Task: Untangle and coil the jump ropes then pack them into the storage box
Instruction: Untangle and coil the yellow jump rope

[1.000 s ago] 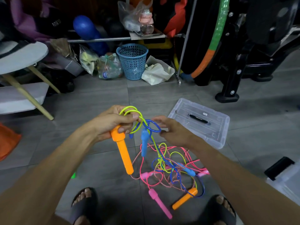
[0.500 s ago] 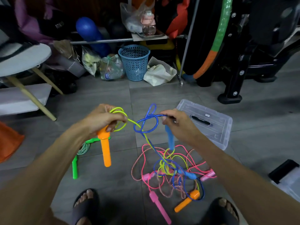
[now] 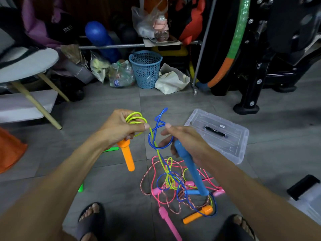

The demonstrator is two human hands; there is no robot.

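My left hand point(image 3: 119, 129) grips yellow-green rope coils point(image 3: 134, 118) with an orange handle point(image 3: 127, 157) hanging below it. My right hand point(image 3: 184, 141) holds a blue handle point(image 3: 192, 168) that points down and pinches the blue rope point(image 3: 157, 134), which is looped around the yellow-green strand between my hands. On the floor below lies a tangle point(image 3: 175, 186) of pink, blue, yellow-green and braided ropes with pink handles point(image 3: 167, 221) and a second orange handle point(image 3: 198, 215). A clear plastic lid point(image 3: 231, 146) lies on the floor to the right.
A green-handled rope point(image 3: 111, 149) lies on the floor under my left arm. My feet in sandals point(image 3: 90, 221) are at the bottom. A clear storage box point(image 3: 311, 200) is at the right edge. A blue basket point(image 3: 145, 69), bags and exercise gear line the back.
My right hand took the blue handle out of the bunch and pulled it right and down, drawing the blue loops away from the yellow-green coils. The left hand stayed shut on the coils.
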